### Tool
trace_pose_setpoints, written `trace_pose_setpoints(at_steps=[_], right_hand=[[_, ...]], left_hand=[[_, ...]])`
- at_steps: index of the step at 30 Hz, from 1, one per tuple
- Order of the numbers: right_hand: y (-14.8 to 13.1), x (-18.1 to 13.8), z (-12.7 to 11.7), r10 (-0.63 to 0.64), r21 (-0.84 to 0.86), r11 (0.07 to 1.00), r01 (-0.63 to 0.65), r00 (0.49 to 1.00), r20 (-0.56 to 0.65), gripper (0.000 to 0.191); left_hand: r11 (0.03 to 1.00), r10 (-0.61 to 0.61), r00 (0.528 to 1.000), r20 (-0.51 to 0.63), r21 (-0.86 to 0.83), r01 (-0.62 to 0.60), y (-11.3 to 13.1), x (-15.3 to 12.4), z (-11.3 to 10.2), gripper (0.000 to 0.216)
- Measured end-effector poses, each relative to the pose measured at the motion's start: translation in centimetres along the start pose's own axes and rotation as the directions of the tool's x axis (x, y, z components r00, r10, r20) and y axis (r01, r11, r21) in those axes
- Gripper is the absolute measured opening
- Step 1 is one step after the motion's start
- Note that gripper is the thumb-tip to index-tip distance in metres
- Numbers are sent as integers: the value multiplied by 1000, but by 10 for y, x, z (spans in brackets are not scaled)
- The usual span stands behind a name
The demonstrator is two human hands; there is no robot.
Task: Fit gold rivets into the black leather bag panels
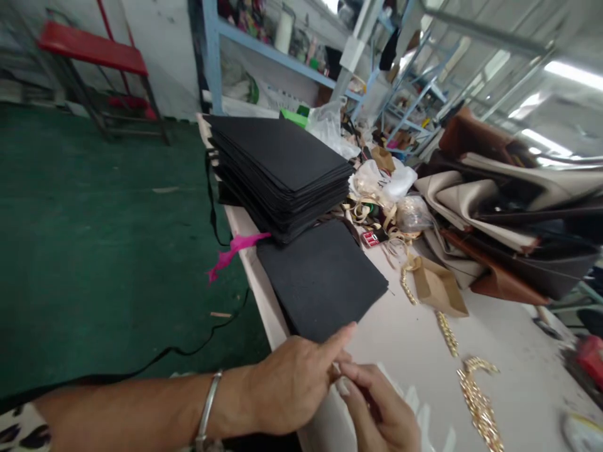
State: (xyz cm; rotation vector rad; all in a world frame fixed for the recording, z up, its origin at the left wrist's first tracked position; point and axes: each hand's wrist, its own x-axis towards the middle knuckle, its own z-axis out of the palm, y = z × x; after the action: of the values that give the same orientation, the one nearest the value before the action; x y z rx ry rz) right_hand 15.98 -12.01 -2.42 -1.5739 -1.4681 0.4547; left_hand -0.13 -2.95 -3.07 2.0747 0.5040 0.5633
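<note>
My left hand [294,383] reaches over the near edge of the white table [414,339], its index finger stretched to the corner of a thin black sheet [323,276]. Its other fingers curl and pinch a small pale piece against my right hand [377,408], which comes up from the bottom edge with its fingers closed on the same piece. What the piece is I cannot make out. A silver bangle [207,408] sits on my left wrist. Behind the sheet stands a tall stack of black sheets [277,169].
A gold chain [475,395] and a brown paper bag [438,289] lie to the right. Folded leather pieces [509,213], ribbons and plastic bags [386,182] crowd the far right. Blue shelving [264,44] stands behind; green floor [94,251] and a red stool [94,50] lie left.
</note>
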Motion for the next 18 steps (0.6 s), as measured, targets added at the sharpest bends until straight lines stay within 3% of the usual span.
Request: trace_pose_setpoints(at_steps=[3, 6, 8, 10, 12, 14, 18], right_hand=[[4, 37, 0, 102, -47, 994, -102, 995, 11, 19], [14, 91, 13, 93, -172, 981, -91, 996, 6, 25], [23, 125, 30, 49, -276, 960, -39, 998, 28, 27], [29, 148, 48, 5, -363, 931, 26, 996, 84, 29], [33, 155, 59, -25, -404, 911, 79, 990, 137, 28], [33, 147, 60, -54, -405, 906, 122, 983, 175, 26], [32, 102, 43, -91, -373, 914, 161, 976, 198, 24]], left_hand=[[895, -282, 949, -139, -393, 208, -5, -12, -21, 50], [640, -593, 791, -152, -685, 349, -13, -26, -35, 43], [530, -709, 687, -158, -762, 372, -19, -35, -40, 49], [478, -766, 618, -180, -801, 359, -22, -42, -43, 51], [457, -779, 598, -188, -823, 337, -24, -45, -44, 50], [446, -772, 612, -170, -831, 332, -24, -46, -45, 48], [492, -749, 644, -156, -782, 382, -25, -48, -44, 37]])
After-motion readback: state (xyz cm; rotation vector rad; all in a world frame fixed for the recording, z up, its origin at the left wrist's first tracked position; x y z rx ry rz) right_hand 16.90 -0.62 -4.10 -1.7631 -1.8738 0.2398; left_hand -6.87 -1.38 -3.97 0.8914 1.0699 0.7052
